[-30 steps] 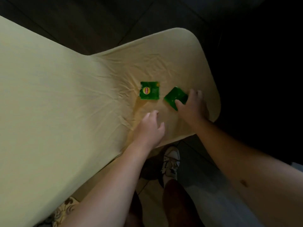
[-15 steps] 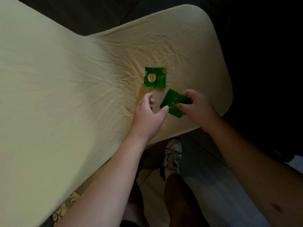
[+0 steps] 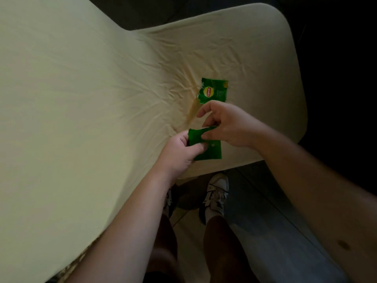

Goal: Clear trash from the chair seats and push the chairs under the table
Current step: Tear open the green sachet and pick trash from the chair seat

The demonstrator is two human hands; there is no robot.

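Note:
A chair in a pale yellow cover fills the view, its seat [image 3: 255, 64] on the right. A green tea wrapper with a yellow logo [image 3: 214, 91] lies flat on the seat. A second, plain green wrapper [image 3: 211, 149] is lifted near the seat's front edge. My left hand [image 3: 180, 153] pinches its left side with thumb and fingers. My right hand [image 3: 226, 124] pinches its top edge, the index finger raised just below the logo wrapper.
The chair back [image 3: 61, 99] spreads over the left of the view. Below the seat's front edge are my white shoes [image 3: 216, 194] on a tiled floor [image 3: 275, 231]. Dark floor lies beyond the seat at the top and right.
My right hand lifted the plain wrapper from the seat and brought it toward me. My left hand moved in and took hold of it. The logo wrapper stayed in place.

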